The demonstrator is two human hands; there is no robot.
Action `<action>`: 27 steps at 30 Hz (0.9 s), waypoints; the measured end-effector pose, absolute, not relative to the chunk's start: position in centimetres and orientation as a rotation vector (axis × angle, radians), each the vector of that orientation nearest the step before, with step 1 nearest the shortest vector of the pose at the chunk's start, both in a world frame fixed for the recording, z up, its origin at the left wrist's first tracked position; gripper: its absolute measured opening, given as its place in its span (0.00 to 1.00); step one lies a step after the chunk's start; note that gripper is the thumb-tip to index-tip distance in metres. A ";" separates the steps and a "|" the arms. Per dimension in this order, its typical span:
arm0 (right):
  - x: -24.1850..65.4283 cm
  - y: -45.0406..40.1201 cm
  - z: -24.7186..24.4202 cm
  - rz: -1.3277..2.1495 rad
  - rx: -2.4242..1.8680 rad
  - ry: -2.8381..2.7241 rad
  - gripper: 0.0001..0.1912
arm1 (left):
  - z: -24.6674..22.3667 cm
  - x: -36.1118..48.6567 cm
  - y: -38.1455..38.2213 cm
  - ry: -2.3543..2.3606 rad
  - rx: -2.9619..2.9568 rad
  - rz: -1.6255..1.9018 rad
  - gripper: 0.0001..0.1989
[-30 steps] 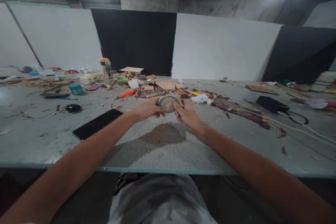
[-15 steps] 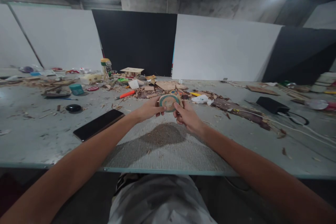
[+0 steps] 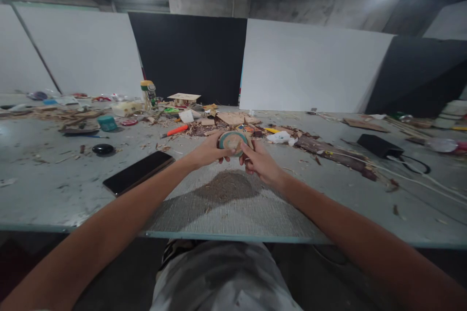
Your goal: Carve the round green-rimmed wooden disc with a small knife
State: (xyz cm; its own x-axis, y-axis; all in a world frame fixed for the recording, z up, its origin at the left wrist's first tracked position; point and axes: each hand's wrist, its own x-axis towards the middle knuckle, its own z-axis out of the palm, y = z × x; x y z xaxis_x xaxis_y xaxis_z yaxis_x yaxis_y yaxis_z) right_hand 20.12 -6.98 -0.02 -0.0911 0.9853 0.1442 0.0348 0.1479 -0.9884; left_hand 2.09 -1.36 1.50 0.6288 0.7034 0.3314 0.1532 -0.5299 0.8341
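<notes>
A round, tan wooden-looking disc (image 3: 232,141) with a teal ring near its rim is held up over the table, its broad face tilted toward me. My left hand (image 3: 208,151) grips its left edge, thumb along the lower front. On the other side my right hand (image 3: 260,159) is closed round the right edge, with its thumb pressed on the face. The fingers behind the disc are mostly hidden. Below both hands lies a patch of fine brown dust (image 3: 229,187). A black phone (image 3: 138,172) rests near my left forearm.
Wood scraps and bark (image 3: 335,155) litter the table (image 3: 65,204). An orange-handled tool (image 3: 177,130), a teal tub (image 3: 107,123) and a black oval object (image 3: 102,149) lie to the left. On the right are a black box (image 3: 379,146) and white cables (image 3: 426,182).
The disc has turned slightly in my hands and its face shows at a different tilt. My right thumb has shifted a little on it. Both hands keep their hold.
</notes>
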 end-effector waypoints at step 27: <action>19.7 -7.3 -0.1 1.037 -1.076 -1.447 0.14 | 2.5 1.8 -2.0 0.648 1.880 0.790 0.21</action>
